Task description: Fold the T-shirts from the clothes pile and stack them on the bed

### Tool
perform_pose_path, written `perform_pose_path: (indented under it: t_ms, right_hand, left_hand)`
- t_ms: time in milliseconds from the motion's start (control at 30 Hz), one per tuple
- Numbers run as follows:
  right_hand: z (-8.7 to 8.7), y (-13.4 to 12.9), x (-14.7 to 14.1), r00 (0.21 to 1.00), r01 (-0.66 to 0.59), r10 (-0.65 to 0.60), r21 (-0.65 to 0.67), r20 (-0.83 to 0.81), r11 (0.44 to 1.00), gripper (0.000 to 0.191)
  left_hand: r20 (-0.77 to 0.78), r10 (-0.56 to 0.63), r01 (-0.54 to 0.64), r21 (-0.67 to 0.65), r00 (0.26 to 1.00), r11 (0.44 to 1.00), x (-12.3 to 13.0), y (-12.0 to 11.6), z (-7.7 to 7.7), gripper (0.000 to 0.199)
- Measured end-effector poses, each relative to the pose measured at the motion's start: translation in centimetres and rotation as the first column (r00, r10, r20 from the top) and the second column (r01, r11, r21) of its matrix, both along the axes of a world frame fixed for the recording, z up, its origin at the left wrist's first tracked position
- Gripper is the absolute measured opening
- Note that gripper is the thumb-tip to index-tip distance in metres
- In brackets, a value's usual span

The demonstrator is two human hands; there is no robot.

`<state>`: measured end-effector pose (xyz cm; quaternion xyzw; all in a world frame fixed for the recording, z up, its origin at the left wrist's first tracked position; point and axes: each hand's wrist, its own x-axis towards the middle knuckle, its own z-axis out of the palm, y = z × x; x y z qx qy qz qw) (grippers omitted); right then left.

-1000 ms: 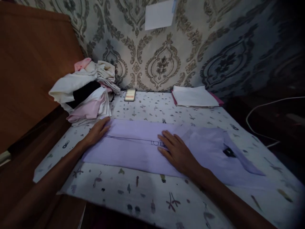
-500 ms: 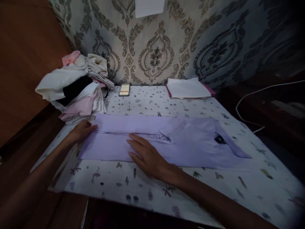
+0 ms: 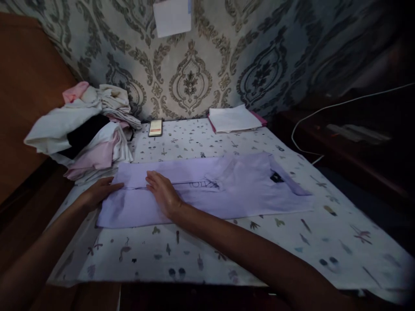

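Observation:
A lavender T-shirt (image 3: 246,185) lies folded lengthwise and flat, its collar end with a black label to the right. Dark printed lettering shows along the fold in its middle. At the left end, my left hand (image 3: 99,192) holds the shirt's edge, thumb on top and the other fingers close together and partly hidden. My right hand (image 3: 164,194) rests palm down on the left half of the shirt, across the fold line, fingers stretched out.
A heaped pile of clothes (image 3: 94,134) stands at the back left. Near the wall lie a small pale card or box (image 3: 155,128) and a folded white cloth (image 3: 233,119) over something pink. The patterned sheet (image 3: 181,255) covers the table; a white cable (image 3: 298,125) runs at the right.
My right hand has slid left along the shirt, toward my left hand. My left hand stays at the shirt's left edge. The view has turned somewhat to the right.

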<state>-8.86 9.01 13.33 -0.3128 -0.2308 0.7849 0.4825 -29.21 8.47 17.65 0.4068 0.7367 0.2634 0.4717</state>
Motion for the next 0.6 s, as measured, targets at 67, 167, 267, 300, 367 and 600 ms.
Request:
perform_pose_path:
  t_ms: [67,167,267,300,367,600]
  right_hand:
    - [0.2,0.5,0.2,0.998,0.009,-0.015,-0.108,-0.058,0.994,0.027]
    - [0.6,1.0,1.1,0.991,0.002,-0.029,-0.206,-0.132,0.979,0.040]
    - [0.8,1.3,2.6,0.973,0.014,-0.065,-0.224,-0.222,0.975,0.048]
    - [0.8,1.5,3.1,0.965,0.024,-0.081,-0.222,-0.249,0.975,0.049]
    - [0.6,1.9,4.3,0.950,0.046,-0.109,-0.216,-0.291,0.975,0.050]
    - [-1.0,2.7,7.1,0.940,0.033,-0.106,-0.222,-0.325,0.975,0.059]
  left_hand:
    - [0.106,0.060,-0.059,-0.007,0.993,0.998,0.7,0.0,0.7,0.042]
    - [0.151,0.080,-0.091,0.068,0.985,0.994,2.5,0.3,2.6,0.040]
    - [0.121,-0.013,-0.006,0.157,0.993,0.988,6.0,1.3,4.2,0.035]
    - [0.118,-0.064,0.042,0.177,0.991,0.983,7.5,1.7,4.5,0.034]
    - [0.129,-0.175,0.147,0.203,0.976,0.968,10.8,2.6,4.4,0.034]
    - [-0.189,-0.359,0.405,0.490,0.914,0.772,15.9,2.5,-0.3,0.042]
